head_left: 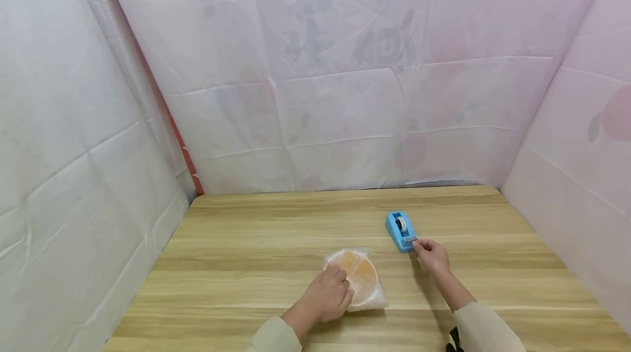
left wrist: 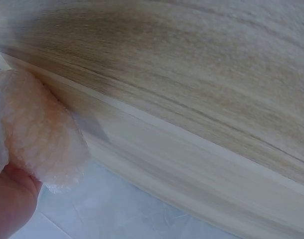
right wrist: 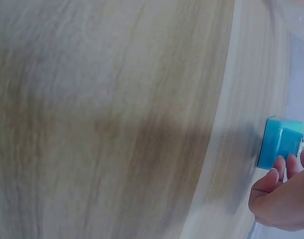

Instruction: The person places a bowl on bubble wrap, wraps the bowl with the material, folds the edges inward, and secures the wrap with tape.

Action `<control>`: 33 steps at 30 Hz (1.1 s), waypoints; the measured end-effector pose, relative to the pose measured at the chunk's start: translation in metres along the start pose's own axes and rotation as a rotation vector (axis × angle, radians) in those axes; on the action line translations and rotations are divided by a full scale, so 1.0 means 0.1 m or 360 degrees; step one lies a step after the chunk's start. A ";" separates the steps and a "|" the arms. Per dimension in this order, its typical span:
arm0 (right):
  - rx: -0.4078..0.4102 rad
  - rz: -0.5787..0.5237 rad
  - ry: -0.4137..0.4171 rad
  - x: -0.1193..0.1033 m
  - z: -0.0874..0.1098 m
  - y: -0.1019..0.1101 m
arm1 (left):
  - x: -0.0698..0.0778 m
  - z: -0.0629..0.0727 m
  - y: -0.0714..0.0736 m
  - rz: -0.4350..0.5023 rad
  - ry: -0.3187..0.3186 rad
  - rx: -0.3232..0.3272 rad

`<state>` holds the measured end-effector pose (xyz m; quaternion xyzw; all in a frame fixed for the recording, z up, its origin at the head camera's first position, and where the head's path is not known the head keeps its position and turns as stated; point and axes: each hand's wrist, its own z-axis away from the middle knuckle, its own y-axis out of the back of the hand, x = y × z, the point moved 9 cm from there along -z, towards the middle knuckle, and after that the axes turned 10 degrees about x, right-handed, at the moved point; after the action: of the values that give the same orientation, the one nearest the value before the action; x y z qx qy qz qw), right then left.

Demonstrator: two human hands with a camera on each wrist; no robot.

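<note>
A flat round orange-and-white disc wrapped in bubble wrap [head_left: 362,274] lies on the table in front of the person. My left hand [head_left: 327,293] grips the near left side of this wrapped disc, its fingers bent over the top. In the left wrist view the puffy bubble wrap [left wrist: 47,129] bulges beside the thumb. Farther right stands a blue tape dispenser [head_left: 393,227] with a white-cored roll. At its cutter end, my right hand [head_left: 434,258] pinches the clear tape's end between thumb and forefinger. The right wrist view shows those fingertips close against the blue dispenser [right wrist: 279,142].
The wood-grain table [head_left: 246,231] reaches back to a pale sheet [head_left: 335,122] hung behind it. Similar sheets hang at the left and right sides. A small black item [head_left: 454,339] shows beside the right sleeve at the near edge.
</note>
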<state>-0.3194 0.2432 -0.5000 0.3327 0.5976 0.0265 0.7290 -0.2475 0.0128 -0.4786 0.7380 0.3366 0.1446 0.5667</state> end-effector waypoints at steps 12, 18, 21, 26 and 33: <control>0.0035 -0.0075 -0.0075 0.10 -0.08 -0.06 | 0.01 -0.01 -0.02 -0.0032 -0.0019 0.0022; 0.0010 -0.0044 -0.0087 0.11 -0.11 -0.09 | 0.00 0.00 -0.05 -0.0051 -0.0026 0.0025; 0.0001 -0.0040 -0.0080 0.09 -0.11 -0.08 | 0.01 0.00 -0.04 -0.0056 -0.0025 0.0016; 0.0005 -0.0012 -0.0068 0.06 -0.11 -0.06 | 0.01 0.00 -0.03 -0.0061 -0.0028 0.0035; 0.0017 0.0000 -0.0073 0.05 -0.10 -0.06 | 0.01 -0.01 -0.03 -0.0066 -0.0034 0.0037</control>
<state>-0.3289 0.2447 -0.5078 0.3373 0.5808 0.0156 0.7407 -0.2480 0.0142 -0.4812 0.7389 0.3473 0.1211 0.5645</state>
